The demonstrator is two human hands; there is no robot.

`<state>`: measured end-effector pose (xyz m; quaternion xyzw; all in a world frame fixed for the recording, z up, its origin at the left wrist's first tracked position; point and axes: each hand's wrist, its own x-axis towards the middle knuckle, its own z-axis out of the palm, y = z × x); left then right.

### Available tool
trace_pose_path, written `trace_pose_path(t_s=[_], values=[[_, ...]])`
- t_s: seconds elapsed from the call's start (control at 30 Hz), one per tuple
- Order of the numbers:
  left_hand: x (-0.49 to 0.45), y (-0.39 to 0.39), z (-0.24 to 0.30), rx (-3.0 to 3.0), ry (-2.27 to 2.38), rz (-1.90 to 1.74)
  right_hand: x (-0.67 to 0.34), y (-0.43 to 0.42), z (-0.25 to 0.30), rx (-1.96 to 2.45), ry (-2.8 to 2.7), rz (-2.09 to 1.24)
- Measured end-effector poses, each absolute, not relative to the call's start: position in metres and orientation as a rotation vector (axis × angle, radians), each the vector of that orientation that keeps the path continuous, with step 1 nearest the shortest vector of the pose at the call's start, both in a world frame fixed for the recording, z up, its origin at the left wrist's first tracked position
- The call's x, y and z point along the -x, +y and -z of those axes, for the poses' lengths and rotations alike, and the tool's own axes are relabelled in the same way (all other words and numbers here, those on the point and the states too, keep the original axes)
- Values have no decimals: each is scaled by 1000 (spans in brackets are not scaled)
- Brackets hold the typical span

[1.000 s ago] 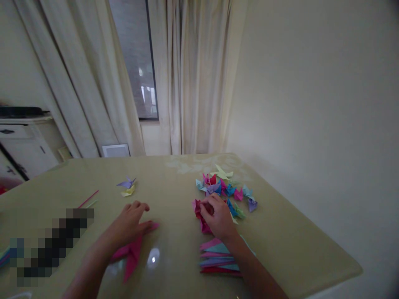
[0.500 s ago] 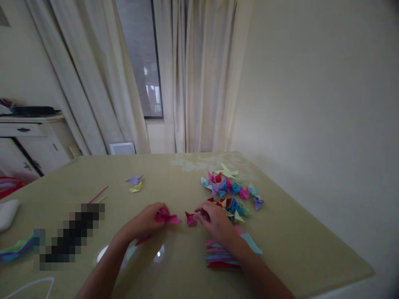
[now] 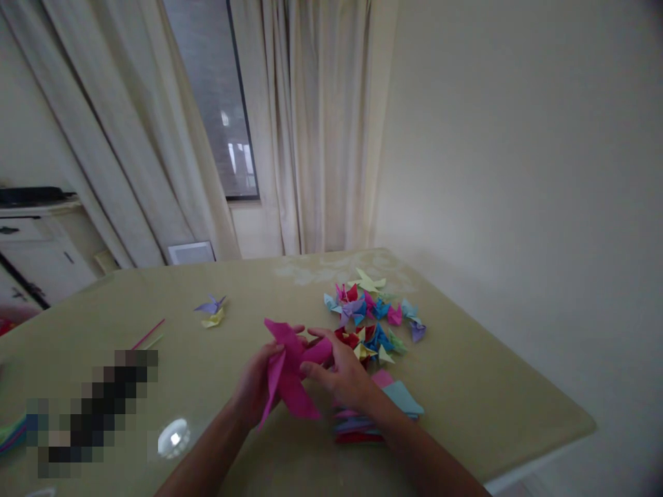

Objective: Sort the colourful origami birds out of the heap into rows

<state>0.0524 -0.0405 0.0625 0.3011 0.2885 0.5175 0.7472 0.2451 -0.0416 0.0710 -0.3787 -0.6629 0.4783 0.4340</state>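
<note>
A bright pink folded-paper pinwheel (image 3: 294,369) is held up over the table between my two hands, its pointed arms spread out. My left hand (image 3: 253,390) grips it from the left, thumb on the front and fingers behind the paper. On the other side my right hand (image 3: 349,376) has its thumb and fingers around the right arm of the pinwheel. Just beyond the right hand lies a pile of small folded paper pieces (image 3: 380,338) in red, blue, yellow and green. Partly under the right forearm is a stack of folded coloured papers (image 3: 404,399).
Farther back sits another heap of folded paper shapes (image 3: 352,307). A purple and yellow paper pair (image 3: 211,310) lies at the left. Thin pink stick (image 3: 148,335) and a pixelated dark patch are nearer the left edge. Beyond the glossy table (image 3: 259,283) are curtains and a wall.
My hands have come together, and the pink paper has been raised and spread into view. The small red folded piece by my right hand is no longer visible there. The view has shifted slightly.
</note>
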Motion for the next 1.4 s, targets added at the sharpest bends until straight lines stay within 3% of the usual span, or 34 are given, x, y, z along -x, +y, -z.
trace_pose_path(t_s=[0.23, 0.63, 0.93, 1.4], values=[[-72, -50, -71, -676, 638, -1229, -238, -36, -60, 824, -1442, -1344], [-63, -36, -53, -953, 1014, -1543, -243, -30, -58, 998, -1313, -1165], [-54, -41, -69, -1225, 979, -1228, -243, -34, -65, 876, -1292, -1228], [-61, -39, -59, -1321, 882, -1219, -243, -32, -63, 973, -1371, -1187]])
